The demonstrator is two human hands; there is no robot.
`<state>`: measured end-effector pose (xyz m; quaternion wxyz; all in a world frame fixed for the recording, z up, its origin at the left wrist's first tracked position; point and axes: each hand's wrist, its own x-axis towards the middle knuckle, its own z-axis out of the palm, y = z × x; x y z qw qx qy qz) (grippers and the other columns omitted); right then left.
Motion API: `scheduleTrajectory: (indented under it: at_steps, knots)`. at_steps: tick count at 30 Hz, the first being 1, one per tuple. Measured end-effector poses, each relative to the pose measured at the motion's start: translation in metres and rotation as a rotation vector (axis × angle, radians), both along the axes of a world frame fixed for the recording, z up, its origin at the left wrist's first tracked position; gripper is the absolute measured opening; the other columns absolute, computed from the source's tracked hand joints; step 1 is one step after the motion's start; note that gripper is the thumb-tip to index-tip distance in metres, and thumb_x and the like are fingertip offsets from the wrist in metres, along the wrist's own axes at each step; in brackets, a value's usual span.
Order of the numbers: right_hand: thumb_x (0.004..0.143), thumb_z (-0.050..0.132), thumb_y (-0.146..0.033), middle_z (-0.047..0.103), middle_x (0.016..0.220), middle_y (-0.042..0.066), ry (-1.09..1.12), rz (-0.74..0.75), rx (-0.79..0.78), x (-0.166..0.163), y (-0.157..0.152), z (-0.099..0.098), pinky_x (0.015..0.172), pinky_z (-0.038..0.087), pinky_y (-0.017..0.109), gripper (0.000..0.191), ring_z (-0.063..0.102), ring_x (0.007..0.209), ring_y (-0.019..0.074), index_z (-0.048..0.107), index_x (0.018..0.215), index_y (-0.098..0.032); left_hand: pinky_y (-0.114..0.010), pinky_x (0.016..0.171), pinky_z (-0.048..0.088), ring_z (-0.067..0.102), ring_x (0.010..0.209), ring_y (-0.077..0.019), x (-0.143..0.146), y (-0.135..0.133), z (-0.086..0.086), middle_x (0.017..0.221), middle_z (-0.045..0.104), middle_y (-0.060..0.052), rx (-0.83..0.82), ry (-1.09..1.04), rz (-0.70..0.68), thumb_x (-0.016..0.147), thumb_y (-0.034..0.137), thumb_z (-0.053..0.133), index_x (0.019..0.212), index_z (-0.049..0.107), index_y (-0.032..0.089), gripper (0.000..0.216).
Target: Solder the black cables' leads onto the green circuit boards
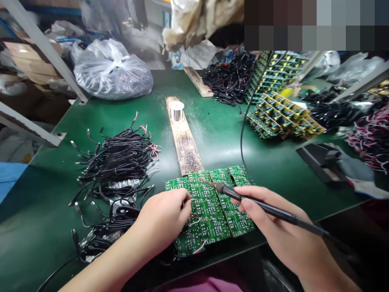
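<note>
In my right hand is a soldering iron, held like a pen, its tip pointing left over the circuit boards. My left hand is closed in a pinch above the left part of the boards. Its fingertips are turned away, so what they hold is hidden; a bit of thin red wire shows beside them. Green circuit boards lie in joined panels at the table's near edge. Red and white wire ends rest on their lower left. Black cables with bared wire ends are heaped left of my left hand.
A solder spool stands on a scorched wooden strip beyond the boards. Stacked boards and more black cables lie at the back right. A tied plastic bag sits back left. The iron's cord trails from my right hand.
</note>
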<state>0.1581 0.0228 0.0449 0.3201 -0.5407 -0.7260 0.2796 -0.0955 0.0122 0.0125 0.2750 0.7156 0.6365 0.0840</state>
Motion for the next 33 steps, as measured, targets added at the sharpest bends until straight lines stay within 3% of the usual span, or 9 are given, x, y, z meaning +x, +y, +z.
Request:
scheduleTrajectory:
  at_steps: [7, 12, 25, 33]
  knots:
    - [0.099, 0.060, -0.034, 0.080, 0.094, -0.007, -0.029, -0.018, 0.035, 0.021, -0.031, -0.008, 0.079, 0.063, 0.016, 0.018, 0.078, 0.079, 0.0115, 0.070, 0.112, -0.038, -0.032, 0.073, 0.039, 0.061, 0.084, -0.0189, 0.009, -0.001, -0.002, 0.091, 0.066, 0.001, 0.116, 0.103, -0.038, 0.099, 0.026, 0.047, 0.088, 0.060, 0.023, 0.017]
    - [0.098, 0.061, -0.034, 0.080, 0.100, -0.007, -0.042, 0.017, 0.033, 0.025, -0.042, -0.016, 0.074, 0.063, 0.015, 0.018, 0.079, 0.085, 0.0127, 0.069, 0.113, -0.038, -0.031, 0.067, 0.036, 0.059, 0.077, -0.0177, 0.014, -0.001, -0.005, 0.084, 0.064, 0.002, 0.094, 0.095, 0.058, 0.100, 0.030, 0.047, 0.086, 0.056, 0.024, 0.018]
    - [0.098, 0.061, -0.028, 0.079, 0.100, -0.006, 0.107, 0.035, -0.034, 0.009, -0.041, -0.033, 0.077, 0.063, 0.016, 0.021, 0.078, 0.087, 0.0113, 0.067, 0.117, -0.037, -0.031, 0.064, 0.034, 0.058, 0.072, -0.0177, 0.019, -0.002, -0.015, 0.079, 0.063, 0.002, 0.125, 0.173, 0.064, 0.098, 0.029, 0.048, 0.082, 0.052, 0.024, 0.018]
    - [0.099, 0.060, -0.030, 0.079, 0.101, -0.005, 0.034, 0.038, -0.028, 0.008, -0.040, -0.029, 0.074, 0.064, 0.016, 0.019, 0.079, 0.087, 0.0122, 0.068, 0.115, -0.036, -0.032, 0.065, 0.035, 0.058, 0.073, -0.0172, 0.019, -0.003, -0.015, 0.081, 0.065, 0.002, 0.133, 0.163, 0.062, 0.098, 0.027, 0.048, 0.081, 0.052, 0.024, 0.017]
